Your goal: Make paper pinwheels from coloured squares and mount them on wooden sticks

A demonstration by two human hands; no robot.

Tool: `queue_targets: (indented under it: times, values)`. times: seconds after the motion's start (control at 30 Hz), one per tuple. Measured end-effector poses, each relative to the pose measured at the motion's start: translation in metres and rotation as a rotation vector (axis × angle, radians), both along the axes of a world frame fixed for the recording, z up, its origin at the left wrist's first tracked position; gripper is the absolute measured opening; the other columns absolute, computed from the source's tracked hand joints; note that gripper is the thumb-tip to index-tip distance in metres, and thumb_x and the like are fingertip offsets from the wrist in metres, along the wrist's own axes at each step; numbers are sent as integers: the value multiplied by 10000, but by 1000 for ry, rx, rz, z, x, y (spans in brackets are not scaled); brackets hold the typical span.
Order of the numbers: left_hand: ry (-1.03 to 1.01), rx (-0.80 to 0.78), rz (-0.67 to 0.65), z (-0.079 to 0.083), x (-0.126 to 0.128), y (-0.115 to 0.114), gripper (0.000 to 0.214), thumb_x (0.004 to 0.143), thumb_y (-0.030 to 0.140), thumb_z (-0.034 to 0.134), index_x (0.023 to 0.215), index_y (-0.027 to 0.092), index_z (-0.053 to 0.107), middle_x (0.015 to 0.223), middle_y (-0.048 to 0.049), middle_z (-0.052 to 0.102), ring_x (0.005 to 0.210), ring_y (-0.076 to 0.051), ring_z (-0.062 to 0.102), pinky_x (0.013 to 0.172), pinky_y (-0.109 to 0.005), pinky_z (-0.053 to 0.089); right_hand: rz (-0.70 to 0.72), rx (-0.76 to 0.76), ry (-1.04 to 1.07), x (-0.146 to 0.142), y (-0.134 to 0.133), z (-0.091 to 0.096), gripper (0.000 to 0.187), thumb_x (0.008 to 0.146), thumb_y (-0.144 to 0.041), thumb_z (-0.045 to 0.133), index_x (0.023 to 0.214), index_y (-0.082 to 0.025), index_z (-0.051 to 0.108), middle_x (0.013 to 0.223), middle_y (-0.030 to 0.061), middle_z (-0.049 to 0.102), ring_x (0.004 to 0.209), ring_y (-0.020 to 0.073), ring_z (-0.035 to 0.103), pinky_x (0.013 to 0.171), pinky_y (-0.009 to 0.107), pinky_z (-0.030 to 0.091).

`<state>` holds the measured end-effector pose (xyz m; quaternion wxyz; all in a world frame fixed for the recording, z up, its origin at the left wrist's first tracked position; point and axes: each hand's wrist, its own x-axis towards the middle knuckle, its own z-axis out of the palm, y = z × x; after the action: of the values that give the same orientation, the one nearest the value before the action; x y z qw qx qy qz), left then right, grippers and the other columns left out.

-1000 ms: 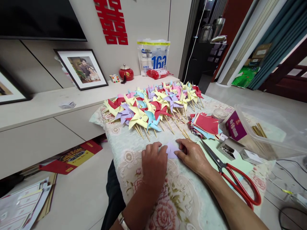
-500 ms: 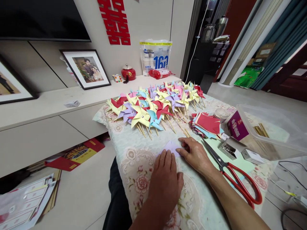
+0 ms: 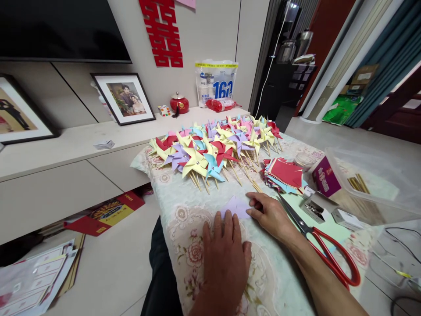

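A small lilac paper (image 3: pixel 235 206) lies flat on the floral cloth of the counter (image 3: pixel 179 219), near its front edge and directly before the person. The left hand (image 3: pixel 226 250) rests palm down on the cloth, fingers stretched out and slightly spread, its fingertips at the near edge of the paper. The right hand (image 3: pixel 272 214) comes in from the right, fingers held close together and lowered onto the paper's right corner; it presses rather than pinches. Just beyond the paper lies a heap of paper pinwheels (image 3: pixel 210 149) on wooden sticks, in yellow, red, blue, purple and pink. To the right of the heap sits a stack of cut paper squares (image 3: pixel 285 173), red on top. Red-handled scissors (image 3: pixel 325 248) lie just beside the right wrist, blades pointing toward the stack.
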<state>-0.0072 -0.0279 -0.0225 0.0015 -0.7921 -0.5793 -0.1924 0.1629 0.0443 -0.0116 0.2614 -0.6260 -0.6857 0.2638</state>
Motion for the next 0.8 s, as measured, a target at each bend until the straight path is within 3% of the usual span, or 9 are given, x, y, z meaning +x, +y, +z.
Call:
queue_targets:
  times: [0.13,0.3,0.47,0.57,0.63,0.73,0.8]
  values:
    - [-5,35,-6,0,0,0,458,877,253,598,1324,162,628,1418,-151,606,1290,-415,534,1031,-694,403,-3,-9,-78,-5,-1,7,328,859,-367,625,1139,-205,681,766,17,676,703,208,612,670,325,448]
    - [-30,30,-9,-2,0,-1,439,881,235,594,1311,158,632,1410,-160,611,1300,-420,524,1040,-699,389,-12,-50,-96,-7,-2,8,454,802,-320,680,1233,-177,656,757,7,657,677,195,589,658,308,424]
    - [-138,81,-29,-6,-5,-3,407,881,175,562,1280,121,629,1384,-196,613,1318,-417,505,1048,-664,414,-6,-88,72,-6,-1,7,458,758,-285,698,1197,-155,667,697,-28,590,637,168,533,633,294,393]
    - [-385,144,-41,-5,-12,-2,336,889,135,510,1196,127,646,1281,-210,636,1223,-365,580,972,-583,510,-44,-118,279,-8,-1,10,399,734,-319,699,1096,-150,688,648,-55,518,574,141,471,578,278,354]
    - [-645,50,-37,-2,-14,2,273,889,155,505,1119,165,651,1145,-166,673,1069,-298,657,878,-499,572,-78,-150,472,-9,-2,15,374,720,-358,703,1036,-158,688,616,-70,484,545,129,444,545,266,328]
    - [-1104,-349,21,7,-9,15,212,866,264,581,1056,181,629,956,-96,710,796,-220,706,693,-384,611,-124,-171,750,-13,-3,23,394,689,-383,751,1011,-168,678,670,-45,595,605,141,526,588,266,388]
    - [-1420,-610,83,13,-2,28,256,841,330,644,1026,154,632,1003,-103,719,812,-204,717,742,-371,613,-134,-156,866,-15,-3,24,403,668,-371,795,997,-167,683,765,-7,686,690,159,597,673,279,445]
